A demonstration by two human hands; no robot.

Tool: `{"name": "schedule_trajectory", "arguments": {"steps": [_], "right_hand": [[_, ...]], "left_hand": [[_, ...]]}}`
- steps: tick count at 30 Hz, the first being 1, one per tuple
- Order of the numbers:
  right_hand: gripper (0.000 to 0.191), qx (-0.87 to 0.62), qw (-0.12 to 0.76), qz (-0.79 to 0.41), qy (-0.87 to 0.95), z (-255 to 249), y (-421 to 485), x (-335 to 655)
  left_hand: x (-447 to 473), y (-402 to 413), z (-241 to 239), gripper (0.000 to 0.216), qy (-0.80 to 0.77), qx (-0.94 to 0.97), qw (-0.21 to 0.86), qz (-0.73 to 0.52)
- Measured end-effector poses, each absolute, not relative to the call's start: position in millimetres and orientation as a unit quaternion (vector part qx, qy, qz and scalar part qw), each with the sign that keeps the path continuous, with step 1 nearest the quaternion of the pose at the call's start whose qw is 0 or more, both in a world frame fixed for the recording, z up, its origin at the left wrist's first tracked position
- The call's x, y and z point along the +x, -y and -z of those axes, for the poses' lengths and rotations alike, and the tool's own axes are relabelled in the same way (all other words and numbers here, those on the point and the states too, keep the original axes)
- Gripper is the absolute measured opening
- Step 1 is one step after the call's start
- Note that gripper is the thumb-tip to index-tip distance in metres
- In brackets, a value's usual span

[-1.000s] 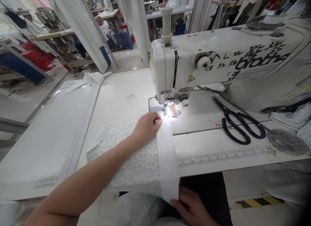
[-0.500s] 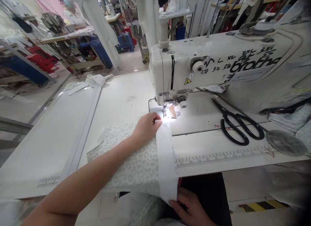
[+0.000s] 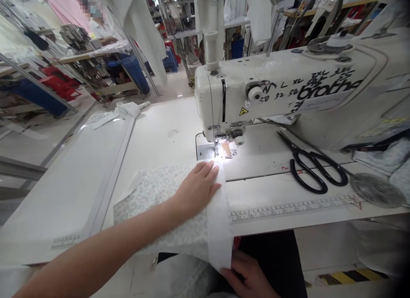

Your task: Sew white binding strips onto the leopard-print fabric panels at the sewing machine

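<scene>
Uncurled and drawn a little back from the needle since a second ago: left hand (image 3: 197, 187), then pinched up close to the lit spot, now lying flat and open, fingers together, palm down. Pressing on patterned fabric (image 3: 160, 191) and on the inner edge of the white strip (image 3: 219, 221) laid along that fabric's right side. Strip and fabric run from just under the presser foot (image 3: 217, 151) back across the desk (image 3: 153, 127) and hang over its near edge. Down there, right hand (image 3: 248, 278) closed on the strip's hanging end, fingers curled, thumb hidden behind the cloth. Head view also tilted slightly upward since then.

Looks like a strip being seamed onto the fabric edge, mid-run, with the layers held and lined up ahead of the foot. Next stretch probably calls for keeping both edges flush, even tension from below, and fingertips clear of the needle.

Further out: white sewing machine (image 3: 288, 88) with black lettering, black scissors (image 3: 312, 169) lying on its bed well right of the foot, printed ruler tape (image 3: 288, 207) along the desk edge, round metal disc (image 3: 378, 190) beyond the scissors.
</scene>
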State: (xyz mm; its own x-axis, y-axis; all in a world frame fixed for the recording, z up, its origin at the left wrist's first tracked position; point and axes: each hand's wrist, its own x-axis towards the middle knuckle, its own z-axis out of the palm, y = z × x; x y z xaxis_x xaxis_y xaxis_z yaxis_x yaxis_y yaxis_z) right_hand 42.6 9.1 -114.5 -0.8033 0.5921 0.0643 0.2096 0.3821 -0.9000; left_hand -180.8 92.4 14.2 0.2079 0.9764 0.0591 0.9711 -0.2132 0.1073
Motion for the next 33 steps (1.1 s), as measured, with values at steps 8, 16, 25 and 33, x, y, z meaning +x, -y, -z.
{"name": "schedule_trajectory", "arguments": {"steps": [8,16,25,33], "right_hand": [[0.031,-0.26,0.181,-0.519,0.794,98.4,-20.3,37.4],[0.024,-0.266,0.203,-0.528,0.78,91.0,-32.2,32.7],[0.019,-0.281,0.194,-0.516,0.786,91.9,-33.3,32.6],[0.019,-0.267,0.204,-0.517,0.787,85.5,-31.5,37.0]], "left_hand": [[-193.2,-98.3,-9.0,0.045,-0.611,0.778,0.086,-0.113],[-202.0,-115.1,-9.3,0.044,-0.606,0.784,0.079,-0.113],[-204.7,-118.2,-8.7,0.046,-0.613,0.779,0.08,-0.104],[-204.4,-113.0,-10.0,0.04,-0.613,0.774,0.099,-0.124]]}}
